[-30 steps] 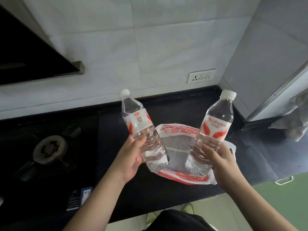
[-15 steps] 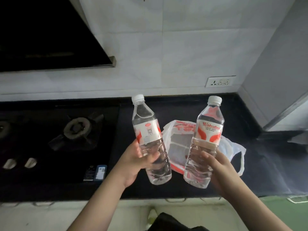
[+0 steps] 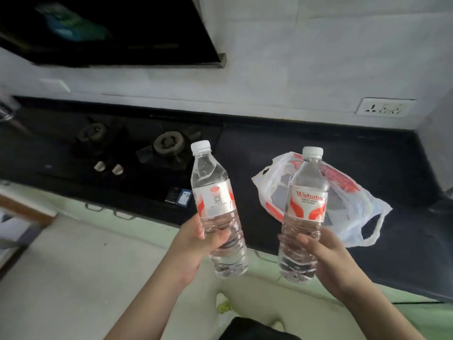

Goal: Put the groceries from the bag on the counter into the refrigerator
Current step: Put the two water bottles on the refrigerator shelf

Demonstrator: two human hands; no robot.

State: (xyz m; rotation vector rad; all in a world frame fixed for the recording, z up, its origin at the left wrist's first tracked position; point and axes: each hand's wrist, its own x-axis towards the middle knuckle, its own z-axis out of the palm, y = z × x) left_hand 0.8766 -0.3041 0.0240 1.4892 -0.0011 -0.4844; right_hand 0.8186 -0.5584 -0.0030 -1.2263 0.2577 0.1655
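Head view, looking down past both forearms toward a dark surface (image 3: 306,143) and pale floor (image 3: 73,266).

Left hand (image 3: 196,239) wrapped around lower body of left water bottle (image 3: 217,209), thumb across the ribbed section, fingers curled behind. Bottle clear, full, white cap on, label with red marks and a small printed code facing the camera. Held nearly upright, top leaning slightly left, base out over the floor in front of the surface edge.

Right hand (image 3: 326,256) closed around lower body of right water bottle (image 3: 304,214), thumb on the front ribs, remaining fingers behind and mostly hidden. Same kind of bottle: white cap, red-and-white label reading "Wahaha". Held nearly upright, top leaning slightly right. Two bottles apart, not touching.

White plastic bag (image 3: 343,202) with red print lying slumped on the surface behind the right bottle, mouth open toward the camera, one handle loop trailing at the right. Contents, if any, cannot be told.

Gas hob (image 3: 147,148) set into the surface to the left: two burners, two pale knobs, a small sticker near its front edge. Black range hood (image 3: 110,33) above. White wall socket (image 3: 382,109) on tiled wall at upper right.
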